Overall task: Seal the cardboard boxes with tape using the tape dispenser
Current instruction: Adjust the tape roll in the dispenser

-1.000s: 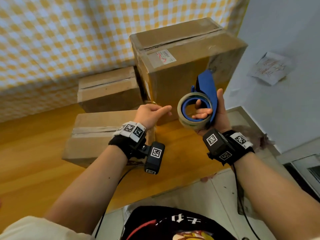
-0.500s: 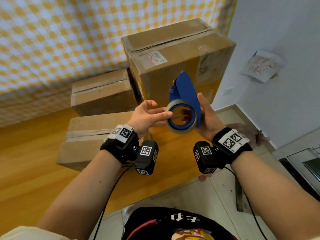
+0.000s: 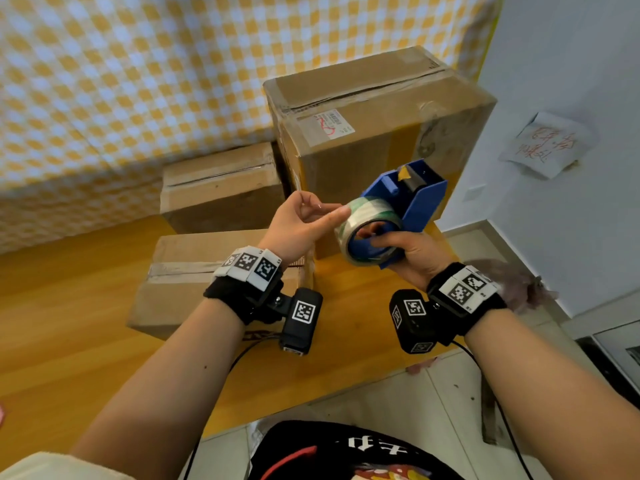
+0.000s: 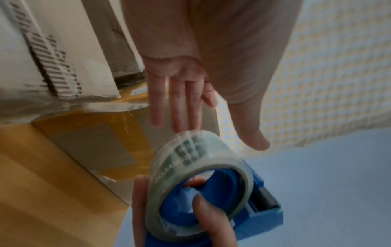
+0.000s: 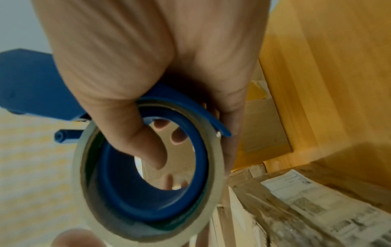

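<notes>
My right hand (image 3: 398, 244) grips the blue tape dispenser (image 3: 417, 202) in the air over the table's right end, thumb hooked into the roll's core (image 5: 148, 143). The dispenser's cutter end points away from me. The clear tape roll (image 3: 367, 230) with green print faces my left hand (image 3: 313, 218), whose straight fingers (image 4: 182, 107) touch the roll's outer face. Three cardboard boxes stand behind: a tall box (image 3: 377, 133) with a label, a small box (image 3: 221, 188) to its left, and a flat taped box (image 3: 187, 271) under my left wrist.
The boxes rest on a wooden table (image 3: 69, 323) against a yellow checked cloth (image 3: 138, 81). The table's right edge drops to a tiled floor (image 3: 433, 410). On the right is a white wall with a paper note (image 3: 540, 147).
My right hand has tipped the dispenser from upright to lying flatter, cutter end away from me. My left fingers have moved onto the roll's outer face.
</notes>
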